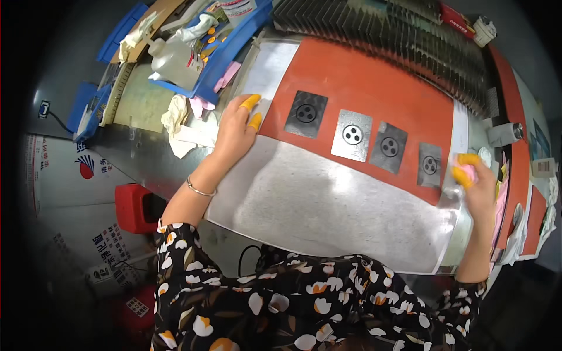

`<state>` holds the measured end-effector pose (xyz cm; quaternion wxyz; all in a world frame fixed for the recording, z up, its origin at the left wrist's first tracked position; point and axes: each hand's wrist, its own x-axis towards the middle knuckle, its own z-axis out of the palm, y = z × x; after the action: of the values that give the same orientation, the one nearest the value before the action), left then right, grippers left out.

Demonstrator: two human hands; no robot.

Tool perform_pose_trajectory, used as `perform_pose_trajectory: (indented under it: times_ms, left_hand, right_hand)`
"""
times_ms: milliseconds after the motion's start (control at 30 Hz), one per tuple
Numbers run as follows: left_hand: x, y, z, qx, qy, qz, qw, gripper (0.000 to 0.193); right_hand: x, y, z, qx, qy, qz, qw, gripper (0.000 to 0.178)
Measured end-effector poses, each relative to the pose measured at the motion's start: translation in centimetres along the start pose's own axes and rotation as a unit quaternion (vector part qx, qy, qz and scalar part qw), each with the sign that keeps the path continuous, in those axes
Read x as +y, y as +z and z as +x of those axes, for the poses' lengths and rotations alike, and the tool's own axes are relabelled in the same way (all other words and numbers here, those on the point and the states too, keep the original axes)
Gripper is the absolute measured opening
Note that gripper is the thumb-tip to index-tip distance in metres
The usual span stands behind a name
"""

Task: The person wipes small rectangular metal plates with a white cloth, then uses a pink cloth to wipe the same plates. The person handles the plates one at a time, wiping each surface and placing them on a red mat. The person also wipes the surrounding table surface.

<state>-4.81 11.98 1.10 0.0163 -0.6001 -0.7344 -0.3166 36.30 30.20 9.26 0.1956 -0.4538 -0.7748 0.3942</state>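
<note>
Several thin square plates lie in a slanting row on a red mat (pixel 363 64), each with a round mark of three dots. The leftmost is a dark plate (pixel 291 120); beside it is a bright silver plate (pixel 342 147), then a grey plate (pixel 379 161) and another grey plate (pixel 430 180) at the right. My left hand (pixel 233 131), with yellow finger covers, rests at the mat's left edge, fingers apart and holding nothing. Past the mat's right edge, my right hand (pixel 480 184), also in yellow finger covers, is closed on a small pink cloth (pixel 472 172), partly hidden by the fingers.
Dark thin plates stand packed in a long rack (pixel 380 41) behind the mat. At the far left are a blue tray (pixel 225 61), a translucent squeeze bottle (pixel 175 63) and crumpled white cloths (pixel 193 133). A white cylinder (pixel 504 134) lies at right. A red stool (pixel 132 207) stands below left.
</note>
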Motion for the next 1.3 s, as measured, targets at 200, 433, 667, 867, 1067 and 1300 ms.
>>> perform_pose_trajectory:
  times_ms: [200, 433, 667, 867, 1067, 1300]
  left_hand:
    - [-1.3, 0.5, 0.9, -0.062, 0.081, -0.003, 0.995, 0.033]
    - [-2.2, 1.1, 0.5, -0.044, 0.094, -0.017, 0.994, 0.033]
    - [-2.3, 0.3, 0.3, -0.05, 0.082, -0.021, 0.995, 0.032]
    - [-2.0, 0.4, 0.4, -0.06, 0.074, -0.02, 0.995, 0.031]
    - [-2.3, 0.2, 0.2, -0.061, 0.066, -0.006, 0.996, 0.031]
    - [-2.4, 0.3, 0.1, -0.057, 0.082, -0.006, 0.995, 0.032]
  right_hand:
    - [-7.6, 15.7, 3.8, -0.053, -0.213, -0.037, 0.975, 0.024]
    - [-7.5, 21.1, 6.9, -0.073, -0.235, -0.206, 0.947, 0.019]
    - [-9.7, 23.8, 7.3, -0.077, -0.243, -0.266, 0.93, 0.009]
    - [-11.2, 25.2, 8.2, -0.051, -0.253, -0.234, 0.937, 0.011]
    - [-9.3, 23.4, 9.3, -0.041, -0.206, -0.242, 0.947, 0.005]
    - [-9.0, 22.4, 12.0, -0.052, -0.235, -0.282, 0.929, 0.013]
